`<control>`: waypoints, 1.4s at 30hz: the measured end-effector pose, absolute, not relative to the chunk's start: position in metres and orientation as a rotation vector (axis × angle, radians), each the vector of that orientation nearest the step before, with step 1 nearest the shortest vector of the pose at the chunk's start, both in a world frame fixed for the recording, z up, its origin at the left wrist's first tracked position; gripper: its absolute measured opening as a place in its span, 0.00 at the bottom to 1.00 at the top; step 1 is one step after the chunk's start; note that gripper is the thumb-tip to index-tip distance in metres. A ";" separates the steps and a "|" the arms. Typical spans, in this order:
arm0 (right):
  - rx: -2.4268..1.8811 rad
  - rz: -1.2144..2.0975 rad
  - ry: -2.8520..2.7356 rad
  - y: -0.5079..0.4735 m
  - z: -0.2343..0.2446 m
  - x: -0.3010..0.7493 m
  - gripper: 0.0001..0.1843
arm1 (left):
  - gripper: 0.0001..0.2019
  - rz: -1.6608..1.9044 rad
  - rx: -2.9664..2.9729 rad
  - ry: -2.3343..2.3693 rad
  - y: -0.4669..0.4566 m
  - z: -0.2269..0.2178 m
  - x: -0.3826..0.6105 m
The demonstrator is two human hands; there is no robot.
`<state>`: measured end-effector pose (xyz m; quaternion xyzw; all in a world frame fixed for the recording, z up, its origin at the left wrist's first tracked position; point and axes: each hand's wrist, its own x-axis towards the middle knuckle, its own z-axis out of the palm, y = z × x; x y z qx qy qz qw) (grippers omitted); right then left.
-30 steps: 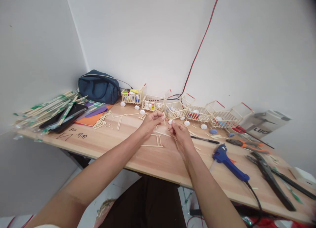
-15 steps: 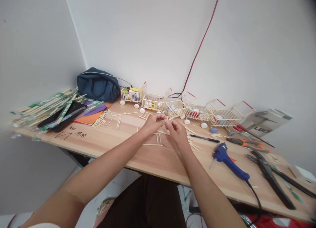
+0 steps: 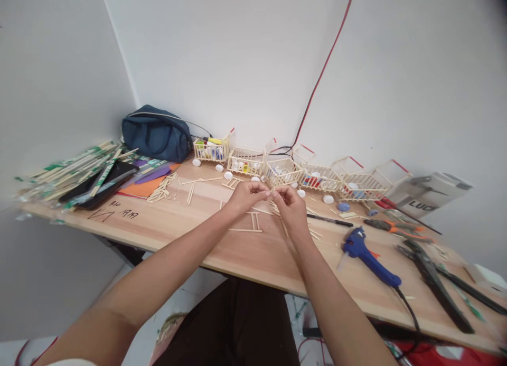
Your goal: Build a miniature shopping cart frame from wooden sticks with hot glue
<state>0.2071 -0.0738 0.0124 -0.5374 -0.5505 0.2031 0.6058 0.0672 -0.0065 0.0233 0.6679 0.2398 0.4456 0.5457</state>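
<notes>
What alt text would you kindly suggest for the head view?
A person's left hand and right hand are held close together above a wooden table scattered with small sticks. Behind stand five miniature stick carts; a blue glue gun lies to the right.

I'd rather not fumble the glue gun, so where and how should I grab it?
Probably best by the middle of its blue handle, with the right hand coming from above on the near side. The glue gun lies flat, its handle slanting toward the near right, away from the head; the cord leaves the near end, so avoid it.
</notes>
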 end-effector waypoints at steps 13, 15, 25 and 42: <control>-1.340 0.330 -1.312 -0.075 0.009 0.216 0.15 | 0.10 1.208 1.652 0.683 0.002 0.023 0.061; -1.413 0.248 -1.456 -0.073 0.005 0.219 0.12 | 0.09 1.253 1.574 0.698 0.007 0.023 0.058; -1.800 0.007 -1.973 -0.075 -0.002 0.228 0.05 | 0.06 1.305 1.457 0.735 0.009 0.028 0.056; -1.600 0.077 -1.423 -0.082 0.012 0.229 0.17 | 0.06 1.307 1.448 0.844 0.009 0.026 0.058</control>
